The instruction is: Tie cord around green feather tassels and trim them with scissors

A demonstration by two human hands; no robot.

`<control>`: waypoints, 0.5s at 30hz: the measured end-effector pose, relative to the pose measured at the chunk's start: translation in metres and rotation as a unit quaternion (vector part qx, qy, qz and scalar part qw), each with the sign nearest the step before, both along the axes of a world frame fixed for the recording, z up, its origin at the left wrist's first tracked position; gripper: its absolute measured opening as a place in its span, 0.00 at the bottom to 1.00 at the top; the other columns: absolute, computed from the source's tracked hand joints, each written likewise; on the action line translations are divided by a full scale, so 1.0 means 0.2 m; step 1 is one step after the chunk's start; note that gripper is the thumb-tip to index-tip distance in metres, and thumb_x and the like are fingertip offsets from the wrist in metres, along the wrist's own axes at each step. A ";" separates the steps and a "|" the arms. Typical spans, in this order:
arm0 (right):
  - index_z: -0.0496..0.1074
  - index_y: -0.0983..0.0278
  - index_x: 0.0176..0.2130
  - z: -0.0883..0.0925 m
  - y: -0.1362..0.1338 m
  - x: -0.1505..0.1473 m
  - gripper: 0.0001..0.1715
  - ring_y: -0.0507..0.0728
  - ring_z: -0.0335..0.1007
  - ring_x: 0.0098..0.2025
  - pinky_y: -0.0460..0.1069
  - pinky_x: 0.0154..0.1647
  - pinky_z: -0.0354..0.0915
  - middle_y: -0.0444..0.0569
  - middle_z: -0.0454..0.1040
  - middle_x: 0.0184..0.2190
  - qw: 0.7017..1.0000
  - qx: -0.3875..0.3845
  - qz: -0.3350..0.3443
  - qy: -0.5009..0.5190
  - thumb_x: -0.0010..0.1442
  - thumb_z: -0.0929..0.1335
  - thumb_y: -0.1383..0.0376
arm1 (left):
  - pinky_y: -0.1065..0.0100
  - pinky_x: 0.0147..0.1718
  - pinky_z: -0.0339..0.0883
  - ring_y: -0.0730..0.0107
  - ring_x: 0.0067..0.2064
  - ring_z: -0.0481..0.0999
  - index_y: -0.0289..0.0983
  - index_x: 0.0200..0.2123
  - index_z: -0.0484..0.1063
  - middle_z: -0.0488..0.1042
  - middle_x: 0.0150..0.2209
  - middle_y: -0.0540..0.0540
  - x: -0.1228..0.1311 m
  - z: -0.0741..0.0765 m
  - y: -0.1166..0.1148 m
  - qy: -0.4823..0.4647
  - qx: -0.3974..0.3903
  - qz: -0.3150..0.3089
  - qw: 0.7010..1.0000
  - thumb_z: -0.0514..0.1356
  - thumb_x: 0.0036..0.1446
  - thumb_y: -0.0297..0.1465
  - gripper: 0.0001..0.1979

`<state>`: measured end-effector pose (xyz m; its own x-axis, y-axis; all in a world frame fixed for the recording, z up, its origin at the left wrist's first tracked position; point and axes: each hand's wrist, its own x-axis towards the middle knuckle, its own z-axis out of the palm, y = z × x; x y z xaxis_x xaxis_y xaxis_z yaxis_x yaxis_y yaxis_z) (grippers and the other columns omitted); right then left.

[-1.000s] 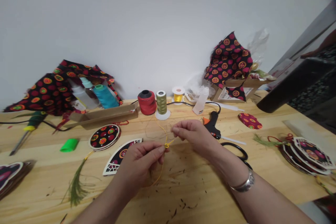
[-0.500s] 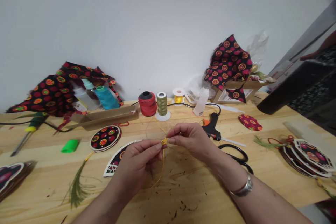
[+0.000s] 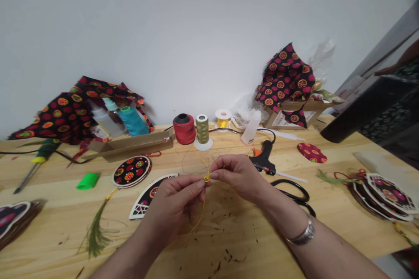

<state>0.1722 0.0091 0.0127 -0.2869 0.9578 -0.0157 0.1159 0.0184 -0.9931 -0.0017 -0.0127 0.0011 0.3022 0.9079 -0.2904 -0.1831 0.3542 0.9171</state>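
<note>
Between my two hands is a yellow cord with a small knot or loop in it. My left hand pinches the knot between thumb and forefinger. With thumb and fingertips my right hand grips the cord just right of the knot. One length of cord rises toward the yellow spool at the back; another hangs in a curve below my left fingers. Partly hidden behind my left hand lies a fan-shaped piece with a white lattice edge and dark patterned cloth.
Red and olive thread spools stand near the wall. A black glue gun and black-handled scissors lie right of my hands. Left are a round patterned ornament, a green tassel and a screwdriver.
The yellow loop at my fingertips has drawn into a smaller, tighter knot. My right fingers have shifted slightly to the right; both hands otherwise stay in place.
</note>
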 end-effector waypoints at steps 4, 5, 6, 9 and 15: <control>0.72 0.66 0.24 0.01 0.00 0.00 0.04 0.49 0.59 0.25 0.46 0.29 0.56 0.41 0.68 0.20 1.000 -0.002 -0.004 -0.006 0.49 0.69 0.67 | 0.76 0.18 0.48 0.79 0.21 0.58 0.35 0.24 0.78 0.69 0.19 0.51 0.00 -0.01 0.00 0.010 0.011 0.003 1.000 0.64 0.48 0.33 0.07; 0.72 0.66 0.24 0.02 0.00 0.00 0.05 0.49 0.59 0.25 0.46 0.29 0.56 0.41 0.68 0.21 1.000 -0.002 -0.006 -0.002 0.49 0.69 0.67 | 0.76 0.18 0.49 0.79 0.21 0.59 0.35 0.24 0.78 0.69 0.19 0.51 0.00 -0.01 0.00 0.011 0.011 0.005 1.000 0.64 0.48 0.33 0.07; 0.71 0.66 0.24 0.02 0.00 0.00 0.05 0.49 0.59 0.25 0.46 0.30 0.56 0.41 0.68 0.21 1.000 0.000 -0.007 0.002 0.49 0.69 0.66 | 0.76 0.18 0.49 0.79 0.21 0.59 0.35 0.25 0.78 0.69 0.20 0.51 0.00 -0.01 0.00 0.011 0.010 0.007 1.000 0.65 0.48 0.33 0.07; 0.70 0.66 0.25 0.02 0.00 0.00 0.05 0.49 0.59 0.26 0.46 0.30 0.56 0.41 0.67 0.22 1.000 0.008 -0.009 0.005 0.50 0.68 0.66 | 0.76 0.18 0.49 0.79 0.21 0.58 0.35 0.25 0.78 0.69 0.19 0.51 0.00 -0.01 0.00 0.015 0.009 0.007 1.000 0.65 0.47 0.34 0.07; 0.69 0.66 0.25 0.02 0.00 0.01 0.07 0.49 0.57 0.26 0.46 0.29 0.55 0.41 0.65 0.22 1.000 0.012 -0.019 -0.011 0.50 0.67 0.64 | 0.75 0.19 0.48 0.79 0.21 0.57 0.35 0.22 0.76 0.67 0.19 0.52 0.00 0.00 0.00 0.037 0.028 0.003 0.999 0.64 0.49 0.34 0.09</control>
<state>0.1748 0.0099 0.0167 -0.2503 0.9682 0.0023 0.1387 0.0382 -0.9896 -0.0021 -0.0134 0.0008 0.2766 0.9249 -0.2610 -0.1163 0.3018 0.9463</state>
